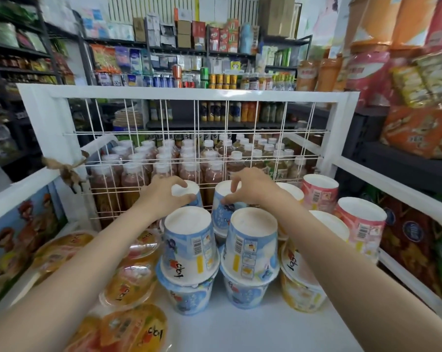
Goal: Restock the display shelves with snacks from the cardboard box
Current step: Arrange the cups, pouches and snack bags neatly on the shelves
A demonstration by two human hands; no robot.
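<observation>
Grid (194, 138) close behind cups; we note L hand (164, 196) fingers gripping inverted blue cup (189, 193), R hand (250, 189) gripping its twin (223, 199).

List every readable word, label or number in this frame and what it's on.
"cici", seen upside down: near blue cup.
"cici", seen upside down: orange jelly tub lid.
Barcodes on the blue and pink cups: digits too small to read.
Bottle labels behind the wire grid: characters blurred, unreadable.
Back shelf goods and snack bags at right: unreadable.
</observation>
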